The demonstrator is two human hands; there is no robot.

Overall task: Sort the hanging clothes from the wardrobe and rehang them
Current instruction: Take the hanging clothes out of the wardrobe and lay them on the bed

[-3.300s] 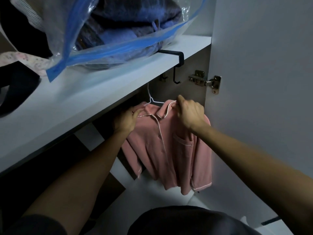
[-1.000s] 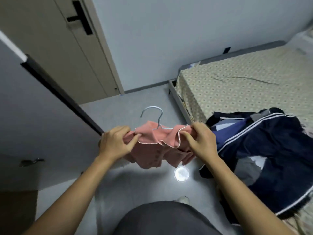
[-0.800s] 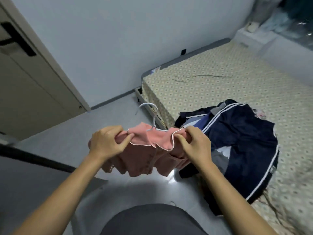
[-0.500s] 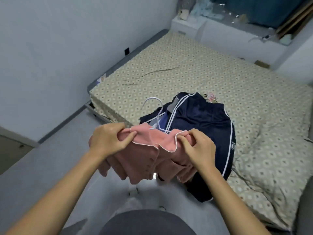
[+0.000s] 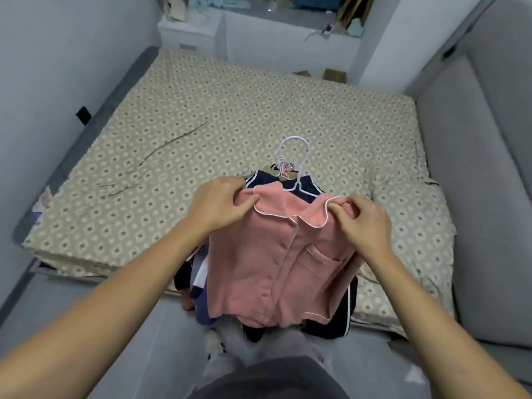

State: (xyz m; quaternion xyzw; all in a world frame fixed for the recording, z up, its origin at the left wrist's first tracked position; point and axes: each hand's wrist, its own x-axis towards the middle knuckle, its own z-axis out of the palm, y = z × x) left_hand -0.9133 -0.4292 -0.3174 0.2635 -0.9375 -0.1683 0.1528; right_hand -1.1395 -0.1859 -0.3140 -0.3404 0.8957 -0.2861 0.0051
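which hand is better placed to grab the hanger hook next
Right, probably. The white hanger hook rises nearer the right hand; the left hand grips the pink shirt's other shoulder, farther away.

The room is lit evenly and rather dimly with a cool, greyish cast, and shadows stay soft, the darkest under the near edge of the bed (image 5: pixel 86 272). Wide-angle distortion bows the walls and stretches the forearms at the lower corners. Detail is slightly soft throughout, most so on the far shelf (image 5: pixel 259 27), with no glare.
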